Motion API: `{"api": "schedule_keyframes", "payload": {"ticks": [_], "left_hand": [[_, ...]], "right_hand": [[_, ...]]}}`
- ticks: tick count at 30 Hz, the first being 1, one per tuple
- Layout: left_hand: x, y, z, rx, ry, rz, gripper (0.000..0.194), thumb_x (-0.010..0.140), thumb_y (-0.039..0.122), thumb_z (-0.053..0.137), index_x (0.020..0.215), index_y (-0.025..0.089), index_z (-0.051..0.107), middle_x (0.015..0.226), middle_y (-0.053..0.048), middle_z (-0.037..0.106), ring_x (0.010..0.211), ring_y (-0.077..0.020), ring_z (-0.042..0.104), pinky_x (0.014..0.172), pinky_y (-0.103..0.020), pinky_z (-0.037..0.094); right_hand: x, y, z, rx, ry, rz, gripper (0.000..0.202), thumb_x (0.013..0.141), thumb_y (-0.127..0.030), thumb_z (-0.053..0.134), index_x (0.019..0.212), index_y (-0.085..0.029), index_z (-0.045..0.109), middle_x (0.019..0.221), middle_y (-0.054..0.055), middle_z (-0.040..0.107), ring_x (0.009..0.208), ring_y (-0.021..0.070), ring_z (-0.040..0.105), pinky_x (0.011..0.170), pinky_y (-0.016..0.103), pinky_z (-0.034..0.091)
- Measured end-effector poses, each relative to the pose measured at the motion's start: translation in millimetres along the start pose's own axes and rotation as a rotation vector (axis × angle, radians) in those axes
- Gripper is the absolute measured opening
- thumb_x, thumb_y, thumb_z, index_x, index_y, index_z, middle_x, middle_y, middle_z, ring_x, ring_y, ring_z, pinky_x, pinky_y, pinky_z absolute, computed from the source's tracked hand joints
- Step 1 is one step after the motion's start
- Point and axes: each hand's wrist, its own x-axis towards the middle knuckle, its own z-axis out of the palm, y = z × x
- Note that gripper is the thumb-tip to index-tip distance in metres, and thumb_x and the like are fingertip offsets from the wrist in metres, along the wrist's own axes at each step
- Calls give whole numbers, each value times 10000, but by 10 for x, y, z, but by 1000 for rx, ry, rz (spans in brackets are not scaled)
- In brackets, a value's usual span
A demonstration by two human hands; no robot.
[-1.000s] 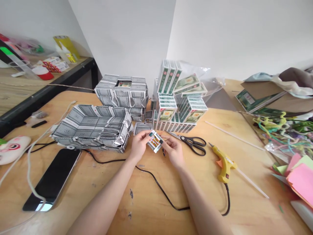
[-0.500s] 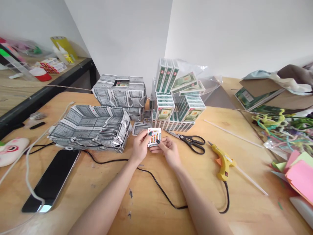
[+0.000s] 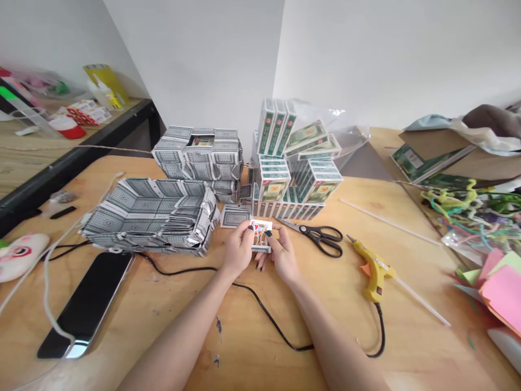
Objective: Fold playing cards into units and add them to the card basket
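A king of hearts playing card (image 3: 260, 235) is held face up between my two hands, with a patterned edge showing along its lower side. My left hand (image 3: 239, 247) is closed on its left edge, thumb on top. On the right edge, my right hand (image 3: 282, 252) pinches it with the thumb over the face and fingers beneath. Just behind the hands lie loose cards (image 3: 236, 216), backs up. An open box built of folded cards (image 3: 142, 214) stands to the left, and a second folded-card block (image 3: 199, 155) sits behind it.
Boxed card decks (image 3: 274, 187) are stacked at the back. Black scissors (image 3: 321, 239) and a yellow glue gun (image 3: 376, 271) lie on the right, a phone (image 3: 87, 304) on the left. A black cable (image 3: 260, 304) crosses the table (image 3: 252, 353). Glue sticks (image 3: 388, 221) lie farther right.
Both hands have moved slightly toward me and to the right with the card. The fingers of my right hand beneath it now reach lower. Other things stay in place.
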Motion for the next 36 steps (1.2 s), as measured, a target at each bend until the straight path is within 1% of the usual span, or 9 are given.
{"api": "schedule_keyframes", "payload": {"ticks": [4,10,15,18,23,27,29,33,36], "left_hand": [[-33,26,20,-34,5,11,170,746,164,368,729,164,537,553,39,469,486,-84,423,445,-170,337],[-73,7,24,-52,-12,44,181,754,170,377,737,158,557,579,31,493,491,-82,431,448,-171,347],[-55,-12,37,-109,-43,-13,193,756,173,374,770,158,566,583,33,489,494,-85,441,441,-175,351],[-44,-21,50,-148,-55,-37,193,751,174,380,785,157,570,620,25,515,529,-92,471,460,-178,373],[-48,-4,60,-224,-121,-72,212,767,197,379,868,167,564,602,34,510,433,-75,446,407,-180,374],[-43,15,47,-173,-103,-27,197,752,177,398,842,163,572,672,11,559,541,-92,511,476,-180,417],[-39,7,40,-162,-95,-20,190,747,178,405,838,162,572,695,6,571,565,-95,520,486,-179,420],[-37,-28,31,-199,-102,-45,170,740,190,417,829,160,558,654,18,548,517,-85,495,457,-177,407],[-37,-35,31,-306,-162,-117,120,737,202,415,792,168,516,583,43,498,459,-81,467,415,-181,393]], "right_hand": [[-2,0,4,-21,28,1,231,811,-413,400,935,-237,318,403,-113,522,238,109,453,254,178,359],[-19,-28,-3,-13,72,21,153,785,-352,403,867,-243,335,429,-101,529,278,115,475,274,184,358],[-22,-39,-8,8,124,5,194,775,-357,435,915,-242,364,447,-99,517,270,98,448,238,158,297],[-19,-45,-3,23,142,-12,224,772,-363,447,942,-243,361,457,-102,504,290,96,459,239,153,308],[-16,-47,0,-15,140,-42,148,784,-317,418,891,-240,351,428,-117,462,261,80,414,243,145,301],[-14,-48,-7,-20,150,-42,113,773,-277,404,868,-239,355,469,-107,483,272,73,409,250,146,302],[-11,-49,-9,-24,155,-48,105,766,-266,409,856,-237,365,483,-104,482,288,72,417,257,147,306],[-10,-51,-3,-11,173,-59,105,749,-264,449,828,-230,389,514,-94,488,327,73,436,282,153,327],[-12,-48,2,33,166,-62,96,746,-257,467,813,-231,405,546,-84,502,363,78,454,301,162,338]]}}
